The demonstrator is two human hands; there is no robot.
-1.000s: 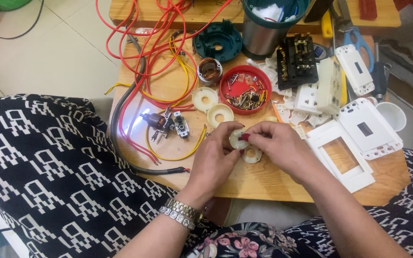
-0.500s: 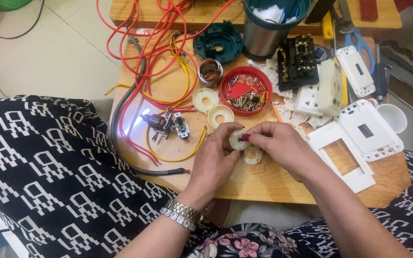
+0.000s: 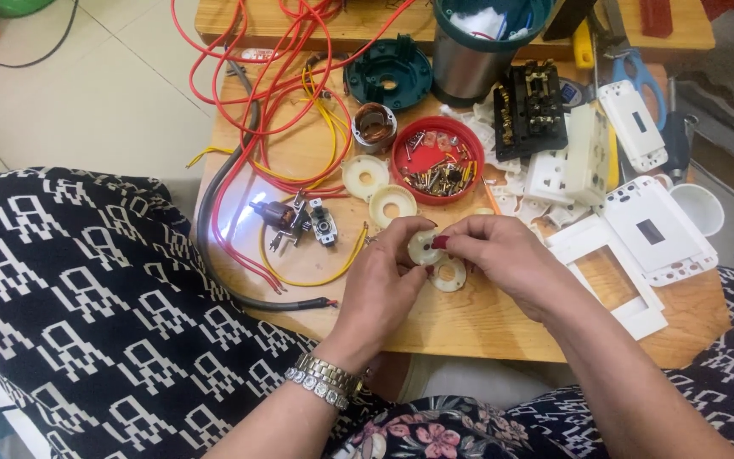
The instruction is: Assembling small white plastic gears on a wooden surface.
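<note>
Both hands meet over the near middle of the wooden table [image 3: 486, 319]: the left hand [image 3: 384, 280] curls its fingers around a small cream plastic disc [image 3: 424, 247], and the right hand [image 3: 503, 255] pinches the same disc from the other side, so the disc is held between them just above the table. A second cream ring [image 3: 449, 274] lies on the table right under the hands. Going left to right: a thick grey cable [image 3: 214, 221] along the left edge, a tangle of red wires [image 3: 273, 93], a small motor part [image 3: 286, 219] (lit by a bright glare), two more cream discs [image 3: 378, 191], a red lid [image 3: 433, 160] full of screws, then white switch plates [image 3: 639, 238] on the right
</note>
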